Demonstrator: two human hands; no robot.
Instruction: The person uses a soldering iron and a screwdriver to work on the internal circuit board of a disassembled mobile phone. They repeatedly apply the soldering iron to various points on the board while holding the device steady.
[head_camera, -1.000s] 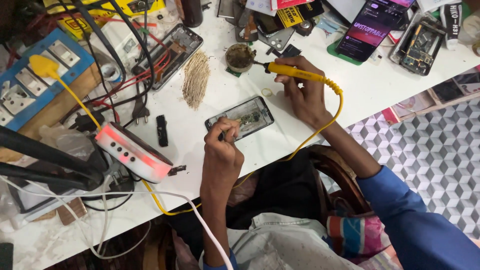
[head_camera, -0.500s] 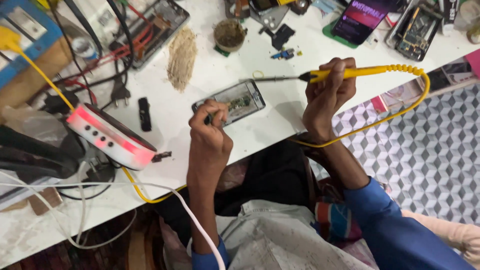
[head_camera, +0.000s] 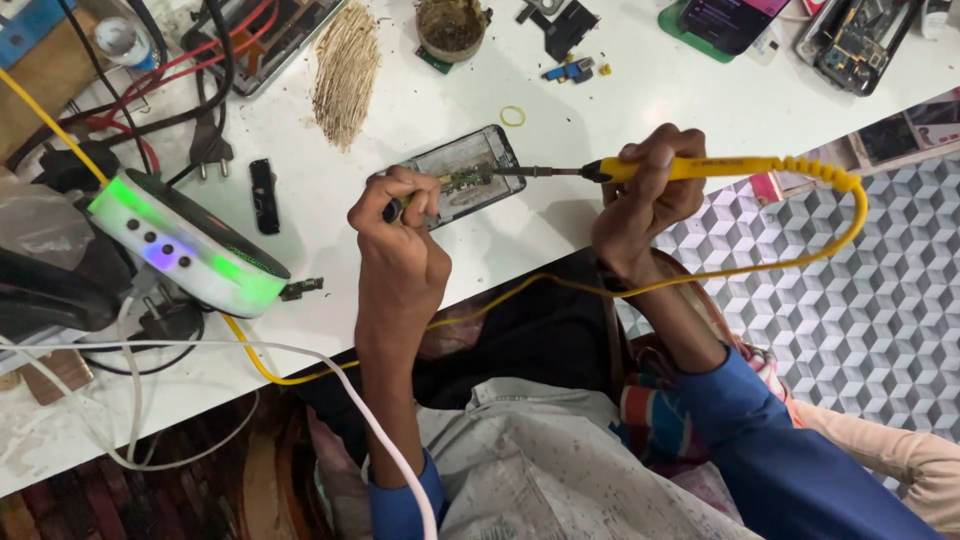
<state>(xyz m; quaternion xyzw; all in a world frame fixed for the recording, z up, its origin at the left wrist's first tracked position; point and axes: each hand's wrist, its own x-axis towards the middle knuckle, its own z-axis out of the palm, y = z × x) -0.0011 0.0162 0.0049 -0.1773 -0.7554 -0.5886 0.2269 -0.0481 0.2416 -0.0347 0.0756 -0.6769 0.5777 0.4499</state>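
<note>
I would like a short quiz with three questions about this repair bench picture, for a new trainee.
1. True or false: the right hand holds the yellow-handled soldering iron.
2. What lies under the iron's metal tip? A) the opened black phone B) the round brown-filled pot C) the small yellow rubber ring
3. Fill in: the left hand grips a thin tool over the phone's ____ end.

Key: 1 true; 2 A; 3 left. The glowing white oval device lies apart, left of both hands.
</note>
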